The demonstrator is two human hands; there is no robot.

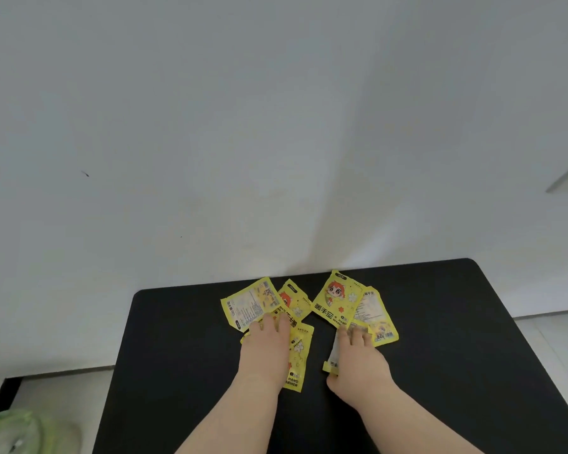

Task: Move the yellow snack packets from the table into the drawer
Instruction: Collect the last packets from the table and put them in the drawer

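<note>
Front-facing packet [336,298], right of centre: large characters "暖手宝" along its near-left edge; beside them "HAND" over "WAR…", last letters hidden; small brand word at its far corner not legible.
Long packet [298,353], left of centre: "HAND" over "ARMER" at the near end, first letter hidden; small circled "1" just above that; "ARTI…" at the far end, remaining letters uncertain.
Half-covered packet [295,304]: large characters partly hidden, not read with confidence.
Left back-facing packet [250,301] and right back-facing packet [371,306]: panels of fine print, too small to read.
Near-right packet [333,353]: small dark tag, illegible.
</note>
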